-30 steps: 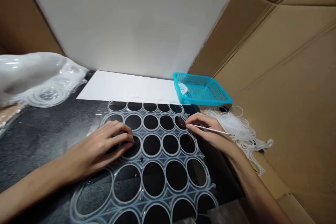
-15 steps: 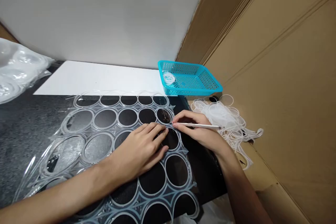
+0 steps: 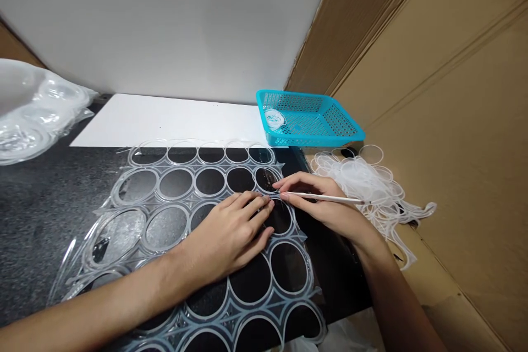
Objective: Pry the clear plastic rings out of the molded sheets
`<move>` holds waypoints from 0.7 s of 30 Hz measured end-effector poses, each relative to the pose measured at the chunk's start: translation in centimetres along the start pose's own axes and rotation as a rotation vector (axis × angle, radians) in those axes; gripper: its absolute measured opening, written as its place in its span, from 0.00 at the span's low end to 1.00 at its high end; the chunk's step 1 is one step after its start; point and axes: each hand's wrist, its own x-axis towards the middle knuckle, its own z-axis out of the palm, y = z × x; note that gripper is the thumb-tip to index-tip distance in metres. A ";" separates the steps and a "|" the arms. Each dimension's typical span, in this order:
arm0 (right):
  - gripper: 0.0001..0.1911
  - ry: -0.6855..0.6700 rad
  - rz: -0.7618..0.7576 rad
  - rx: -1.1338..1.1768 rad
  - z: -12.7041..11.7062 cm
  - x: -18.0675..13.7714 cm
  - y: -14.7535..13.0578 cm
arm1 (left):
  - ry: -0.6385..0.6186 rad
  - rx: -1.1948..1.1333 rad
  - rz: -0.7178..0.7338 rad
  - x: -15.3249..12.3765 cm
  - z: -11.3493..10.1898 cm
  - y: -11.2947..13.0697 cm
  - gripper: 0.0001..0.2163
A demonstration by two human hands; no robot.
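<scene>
A clear plastic sheet (image 3: 173, 206) cut into rows of circles lies on a black tabletop (image 3: 37, 214). My left hand (image 3: 229, 234) lies flat on the sheet, fingers stretched out and pressing near its right side. My right hand (image 3: 317, 201) pinches a thin white stick (image 3: 325, 197). The stick's tip touches the sheet at a ring in the second row, just beyond my left fingertips.
A turquoise mesh basket (image 3: 309, 118) holding a clear disc stands at the back right. Beside it lies a heap of loose clear plastic rings (image 3: 367, 181). A white sheet (image 3: 173, 120) lies at the back. Bagged clear plastic pieces (image 3: 28, 115) sit far left. Cardboard walls (image 3: 445, 99) close the right.
My left hand slid from the sheet's left part to its right side, beside the stick's tip. The view shifted, so the sheet appears further left. My right hand stays pinched on the stick.
</scene>
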 end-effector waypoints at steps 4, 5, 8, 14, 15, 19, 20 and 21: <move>0.05 -0.016 0.013 -0.013 -0.1 0.1 0.1 | -0.004 0.009 -0.002 0.0 -0.2 0.1 0.20; 0.05 -0.013 0.011 -0.023 -0.1 0.1 0.1 | -0.006 0.000 -0.003 0.0 -0.2 0.1 0.20; 0.05 -0.007 -0.003 -0.052 -0.1 0.0 0.1 | -0.009 -0.023 -0.005 0.1 -0.2 0.0 0.20; 0.05 -0.008 -0.026 -0.154 0.1 -0.4 -0.7 | -0.012 -0.040 0.006 0.0 -0.2 0.0 0.21; 0.06 -0.018 -0.033 -0.174 0.1 -0.6 -0.9 | -0.013 -0.044 0.011 0.0 -0.2 0.0 0.21; 0.10 -0.064 -0.099 -0.270 0.4 -1.2 -1.5 | -0.020 -0.070 0.024 0.2 -0.2 0.0 0.20; 0.10 -0.070 -0.122 -0.295 0.5 -1.3 -1.6 | -0.023 -0.082 0.023 0.3 -0.2 0.0 0.20; 0.09 -0.074 -0.142 -0.318 0.6 -1.3 -1.5 | -0.028 -0.093 0.020 0.3 -0.2 0.0 0.20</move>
